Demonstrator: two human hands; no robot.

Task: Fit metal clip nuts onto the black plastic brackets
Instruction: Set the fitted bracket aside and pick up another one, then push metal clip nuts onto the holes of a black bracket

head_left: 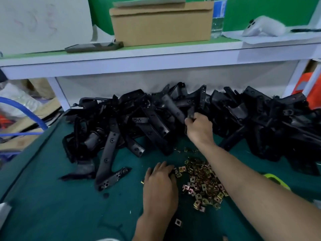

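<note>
On the green mat point(69, 214) nearest the camera, the left hand point(159, 185) lies knuckles-up on the edge of the heaped metal clip nuts point(203, 180); whether it holds one I cannot tell. Farther back, the right hand point(199, 129) grips a black plastic bracket point(191, 111) at the front of the bracket heap point(139, 119).

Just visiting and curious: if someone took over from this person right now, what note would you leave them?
Right hand grips one black plastic bracket at the front of the bracket heap.
Left hand lies palm-down at the edge of the pile of brass-coloured metal clip nuts on the green mat; whether it holds one is hidden.
Done: no fitted bracket can be made out.
Left: clip nuts onto this bracket, then the heap.
</note>
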